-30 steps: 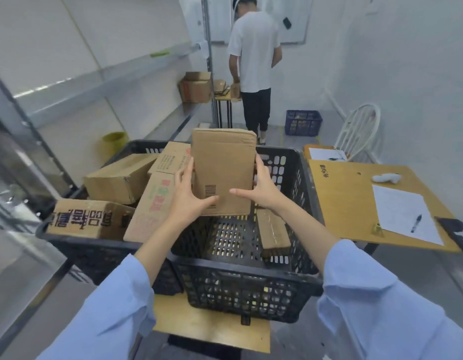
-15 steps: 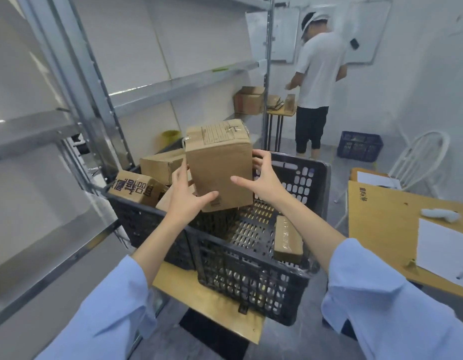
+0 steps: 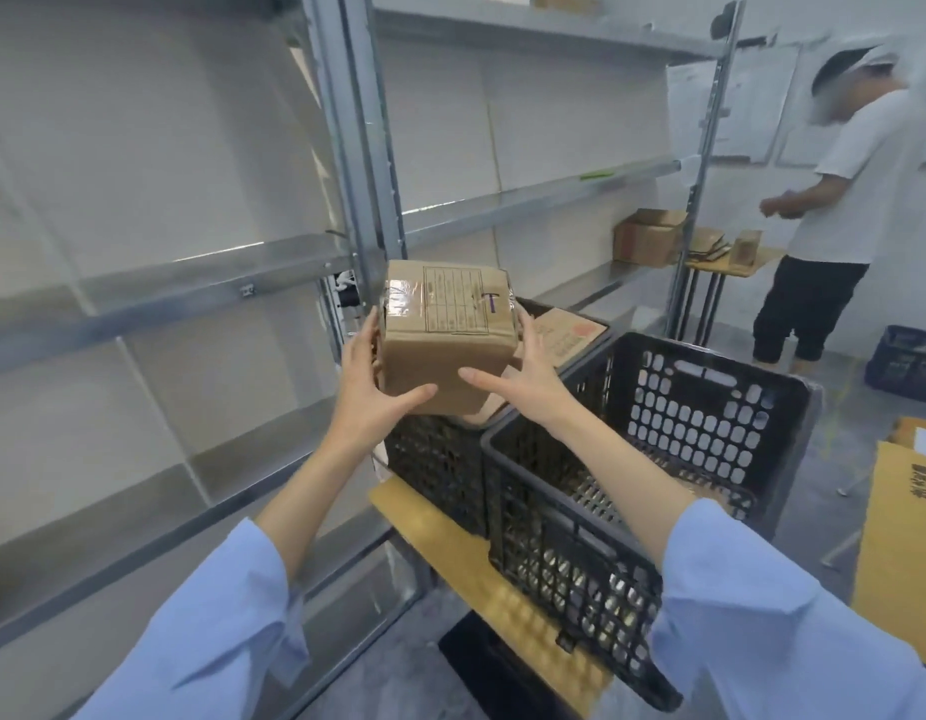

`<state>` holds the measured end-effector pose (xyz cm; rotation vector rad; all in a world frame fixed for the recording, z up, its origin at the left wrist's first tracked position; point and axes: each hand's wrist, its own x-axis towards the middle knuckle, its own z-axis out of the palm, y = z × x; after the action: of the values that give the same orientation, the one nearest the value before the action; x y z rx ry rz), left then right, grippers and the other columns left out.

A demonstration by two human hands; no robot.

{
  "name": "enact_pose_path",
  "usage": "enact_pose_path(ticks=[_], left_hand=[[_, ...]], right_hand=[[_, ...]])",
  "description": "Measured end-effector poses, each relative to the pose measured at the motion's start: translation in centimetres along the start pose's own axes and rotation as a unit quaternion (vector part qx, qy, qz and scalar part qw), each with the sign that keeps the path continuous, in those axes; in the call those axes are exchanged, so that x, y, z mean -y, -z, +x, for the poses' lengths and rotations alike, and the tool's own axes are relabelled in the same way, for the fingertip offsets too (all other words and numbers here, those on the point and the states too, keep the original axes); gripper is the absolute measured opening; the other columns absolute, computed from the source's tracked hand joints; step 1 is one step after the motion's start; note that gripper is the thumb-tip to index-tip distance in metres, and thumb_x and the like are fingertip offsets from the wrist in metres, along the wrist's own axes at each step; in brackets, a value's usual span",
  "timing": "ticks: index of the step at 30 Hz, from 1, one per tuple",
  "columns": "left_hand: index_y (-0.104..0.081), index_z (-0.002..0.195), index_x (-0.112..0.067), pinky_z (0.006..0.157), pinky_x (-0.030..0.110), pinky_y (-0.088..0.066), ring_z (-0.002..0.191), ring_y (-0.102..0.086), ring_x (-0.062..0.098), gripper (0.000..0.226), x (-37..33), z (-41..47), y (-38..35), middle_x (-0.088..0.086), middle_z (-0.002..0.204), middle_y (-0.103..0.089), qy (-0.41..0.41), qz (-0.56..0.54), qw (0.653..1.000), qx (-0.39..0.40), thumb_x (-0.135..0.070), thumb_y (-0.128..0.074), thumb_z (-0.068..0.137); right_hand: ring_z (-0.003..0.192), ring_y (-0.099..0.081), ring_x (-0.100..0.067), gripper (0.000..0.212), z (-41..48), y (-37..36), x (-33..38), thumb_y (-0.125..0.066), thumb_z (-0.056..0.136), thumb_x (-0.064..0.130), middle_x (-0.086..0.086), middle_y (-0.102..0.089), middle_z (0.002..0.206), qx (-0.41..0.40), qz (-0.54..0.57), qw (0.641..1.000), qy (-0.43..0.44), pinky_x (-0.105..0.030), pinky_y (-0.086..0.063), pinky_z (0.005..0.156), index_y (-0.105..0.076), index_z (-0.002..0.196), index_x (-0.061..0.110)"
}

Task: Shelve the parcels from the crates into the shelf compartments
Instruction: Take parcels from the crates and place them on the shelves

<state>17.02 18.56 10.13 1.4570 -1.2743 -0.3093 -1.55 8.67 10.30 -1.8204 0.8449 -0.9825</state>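
From where I stand, a brown parcel (image 3: 447, 340) is up in the air at the centre of the frame, clamped from both sides. The left hand (image 3: 369, 392) wraps its left edge with the thumb across the near face, and the right hand (image 3: 523, 379) does the same on the right edge. It hangs clear above the black crates (image 3: 710, 402), label side up, just in front of the grey post (image 3: 356, 148) of the metal shelf (image 3: 190, 291). More parcels (image 3: 564, 332) lie in the farther crate behind it. I'd say this is the carrying step, crate to shelf, with the setting down not yet done. Next it wants swinging towards the compartments in the left half of the frame, kept level, clearing the post and the shelf lip, then sliding in flat before either hand lets go.
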Motion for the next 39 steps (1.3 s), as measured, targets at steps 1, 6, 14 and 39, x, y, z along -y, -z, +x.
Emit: enact_pose_path(ticks=[1,6,14,39], left_hand=[[-0.019,0.151,-0.042,0.108,0.041,-0.036,0.132,-0.032,0.009,0.104,0.3,-0.3,1.1,-0.007,0.155,-0.023,0.010,0.009,1.000,-0.009,-0.037,-0.085,0.072],[-0.030,0.146,-0.035,0.112,0.051,-0.037,0.136,-0.039,0.016,0.094,1.2,-2.8,6.5,-0.006,0.151,-0.038,0.044,0.048,0.997,-0.044,-0.040,-0.086,0.070],[-0.039,0.125,-0.025,0.104,0.037,-0.043,0.124,-0.050,0.019,0.071,2.6,-6.7,13.3,0.000,0.142,-0.045,0.102,0.045,0.987,-0.119,-0.030,-0.086,0.071],[-0.040,0.127,-0.029,0.111,0.042,-0.041,0.130,-0.048,0.013,0.073,5.3,-18.4,31.7,-0.006,0.138,-0.050,0.113,0.068,0.948,-0.290,-0.015,-0.086,0.072]], right_hand=[[0.145,-0.026,-0.020,0.117,0.3,-0.9,0.1,-0.084,0.069,0.051,0.002,-0.022,0.161,0.011,0.005,1.000,-0.001,-0.046,-0.028,0.117,-0.006,0.154,0.038],[0.138,-0.032,-0.011,0.108,0.7,-5.6,1.2,-0.081,0.073,0.052,0.005,-0.029,0.158,0.067,0.015,0.998,0.013,-0.037,-0.031,0.114,-0.010,0.153,0.038],[0.133,-0.040,-0.012,0.080,0.6,-12.3,3.7,-0.073,0.087,0.037,0.002,-0.040,0.150,0.147,0.061,0.987,0.037,-0.030,-0.035,0.107,-0.021,0.149,0.032],[0.126,-0.042,-0.011,0.091,-3.6,-33.4,11.5,-0.080,0.073,-0.007,0.011,-0.037,0.140,0.322,0.105,0.933,0.118,-0.008,-0.049,0.080,-0.029,0.143,0.020]])
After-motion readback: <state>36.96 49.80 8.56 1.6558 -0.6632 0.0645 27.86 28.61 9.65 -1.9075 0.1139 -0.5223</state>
